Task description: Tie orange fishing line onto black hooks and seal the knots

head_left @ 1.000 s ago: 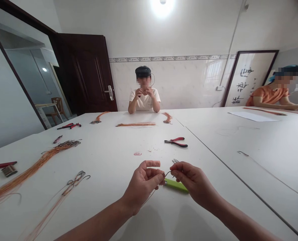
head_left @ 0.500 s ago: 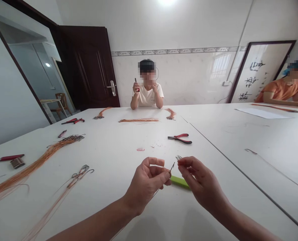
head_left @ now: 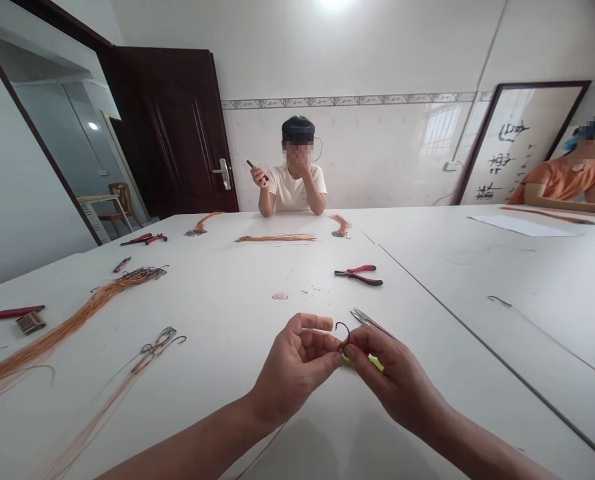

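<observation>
A dark fish hook [head_left: 348,330] stands with its bend upward between my two hands. My left hand [head_left: 297,363] is closed, thumb and fingers pinching the lower shank, and a thin line trails from below it. My right hand [head_left: 392,363] is closed too, with thumb and forefinger meeting at the hook's shank. Partly hidden under the hands lies a bright green bar [head_left: 377,363]. A pointed metal tool [head_left: 370,319], like small scissors, rests just beyond my right fingers. Red-and-black pliers [head_left: 360,274] lie farther off.
On the white table [head_left: 217,413], a large bundle of orange lines with hooks [head_left: 117,287] and a smaller hook bunch [head_left: 160,347] lie left. A thread spool [head_left: 31,324] sits beside a red pen-like tool [head_left: 17,312]. Co-workers sit opposite [head_left: 297,190] and far right [head_left: 562,180].
My right hand has come left and down onto the hook, which has turned so its bend shows. More of the pointed tool is uncovered. The person opposite has tilted their hand-held tool.
</observation>
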The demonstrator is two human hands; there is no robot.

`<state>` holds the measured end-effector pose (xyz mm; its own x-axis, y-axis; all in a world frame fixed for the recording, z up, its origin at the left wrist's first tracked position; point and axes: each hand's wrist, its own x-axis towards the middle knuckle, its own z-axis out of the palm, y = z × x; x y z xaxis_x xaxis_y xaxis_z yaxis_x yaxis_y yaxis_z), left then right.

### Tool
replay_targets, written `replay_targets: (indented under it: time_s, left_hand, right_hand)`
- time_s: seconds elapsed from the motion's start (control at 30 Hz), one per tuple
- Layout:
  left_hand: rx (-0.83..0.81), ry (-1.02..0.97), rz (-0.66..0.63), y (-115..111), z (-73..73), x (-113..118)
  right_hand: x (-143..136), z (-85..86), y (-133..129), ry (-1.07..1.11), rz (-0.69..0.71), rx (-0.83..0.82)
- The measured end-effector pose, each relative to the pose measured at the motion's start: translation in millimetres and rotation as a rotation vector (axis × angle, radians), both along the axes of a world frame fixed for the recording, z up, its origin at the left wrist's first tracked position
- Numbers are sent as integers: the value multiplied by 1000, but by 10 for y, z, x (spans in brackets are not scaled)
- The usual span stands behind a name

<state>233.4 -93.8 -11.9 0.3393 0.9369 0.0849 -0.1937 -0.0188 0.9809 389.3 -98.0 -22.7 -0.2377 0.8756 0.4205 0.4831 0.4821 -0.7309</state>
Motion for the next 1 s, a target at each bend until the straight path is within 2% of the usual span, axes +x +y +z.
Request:
replay_targets:
  time_s: [0.2, 0.3, 0.37, 0.43, 0.53, 0.67, 0.87, 1.0]
  left_hand:
    - [12, 39, 15, -9, -4, -1]
    - [1, 74, 76, -7, 12, -20]
    - [-17, 80, 101, -4, 23, -27]
    - [-28, 61, 90, -1, 23, -24]
    - [-30, 36, 45, 5, 2, -7]
    - [-28, 33, 37, 2, -36, 10]
    - [-30, 59, 77, 1, -55, -5]
    - [-27, 111, 172, 65, -52, -50]
  right_hand:
    - [44, -14, 30, -68, 6, 84]
    - [71, 10, 37, -36, -71, -1]
    - [73, 21, 32, 20, -73, -73]
    - [62, 22, 23, 67, -12, -96]
    - [41, 10, 21, 61, 48, -43]
    - [34, -3, 38, -29, 4, -15]
    - [41, -37, 55, -56, 23, -29]
    - [110, -54, 142, -72, -58, -39]
